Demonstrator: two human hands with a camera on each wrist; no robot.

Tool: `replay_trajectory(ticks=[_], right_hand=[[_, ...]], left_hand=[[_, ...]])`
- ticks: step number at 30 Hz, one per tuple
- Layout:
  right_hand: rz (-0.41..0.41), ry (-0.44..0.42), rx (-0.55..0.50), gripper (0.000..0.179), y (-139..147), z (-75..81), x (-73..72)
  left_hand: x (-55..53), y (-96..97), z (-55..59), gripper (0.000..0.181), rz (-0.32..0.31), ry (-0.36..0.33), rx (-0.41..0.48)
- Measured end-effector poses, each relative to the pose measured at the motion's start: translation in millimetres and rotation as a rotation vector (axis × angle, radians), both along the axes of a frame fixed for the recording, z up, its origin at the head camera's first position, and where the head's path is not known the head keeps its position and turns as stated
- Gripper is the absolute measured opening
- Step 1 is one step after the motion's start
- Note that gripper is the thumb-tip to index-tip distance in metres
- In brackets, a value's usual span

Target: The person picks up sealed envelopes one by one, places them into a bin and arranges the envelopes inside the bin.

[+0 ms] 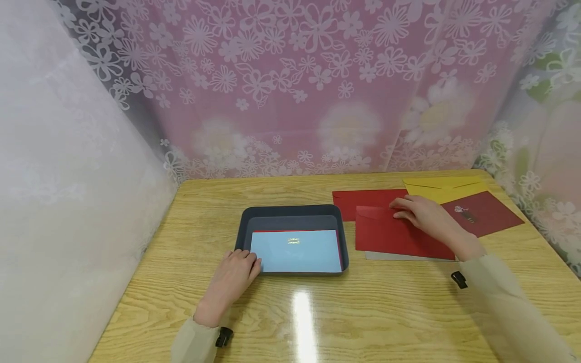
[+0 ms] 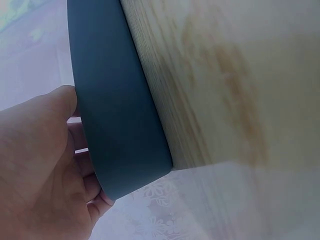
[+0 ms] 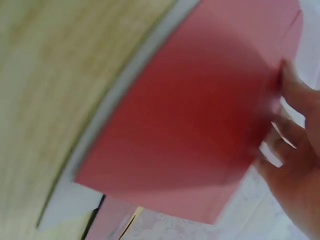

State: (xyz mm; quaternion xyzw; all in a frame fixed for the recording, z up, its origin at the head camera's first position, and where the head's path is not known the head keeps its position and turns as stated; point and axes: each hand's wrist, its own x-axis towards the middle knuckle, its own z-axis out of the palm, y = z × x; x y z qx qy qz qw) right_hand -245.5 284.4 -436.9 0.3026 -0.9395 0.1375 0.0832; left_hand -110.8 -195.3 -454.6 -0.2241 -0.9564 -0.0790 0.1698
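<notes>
A dark grey tray (image 1: 290, 210) stands on the wooden table. Inside it, a light blue envelope (image 1: 292, 257) with small gold marks covers most of something red, whose edges peek out. My left hand (image 1: 233, 275) grips the tray's near left corner; the left wrist view has the thumb against the outer wall (image 2: 115, 110) and the fingers over the rim. To the right, my right hand (image 1: 428, 219) pinches a red envelope (image 1: 381, 234) by its far edge. That envelope (image 3: 190, 120) lies over a pale envelope (image 1: 404, 256), of which only a strip shows.
Behind the pinched envelope lies another red envelope (image 1: 358, 199), close to the tray's right side. A yellow envelope (image 1: 436, 189) and a dark red one (image 1: 492, 212) with a small printed picture overlap at the far right. Floral curtains (image 1: 281, 101) hang behind the table.
</notes>
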Motion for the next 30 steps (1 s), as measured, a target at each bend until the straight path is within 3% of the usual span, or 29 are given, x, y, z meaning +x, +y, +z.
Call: replay_trajectory(ticks=[6, 14, 22, 30], right_hand=[[-0.008, 0.235, -0.041, 0.027, -3, -2.5, 4.9], [-0.002, 0.484, -0.063, 0.022, -11, 16.3, 3.8], [-0.007, 0.56, -0.061, 0.022, -23, 35.6, 3.0], [-0.007, 0.608, -0.131, 0.019, -49, 57.1, 8.2]], left_hand=[[0.4, 0.6, 1.8, 0.045, 0.004, -0.001, -0.005], [-1.1, -0.7, -1.3, 0.045, 0.016, -0.031, -0.016], [-0.3, 0.0, 0.6, 0.045, 0.007, -0.014, 0.0], [0.9, 1.0, 2.5, 0.045, 0.005, -0.015, -0.002]])
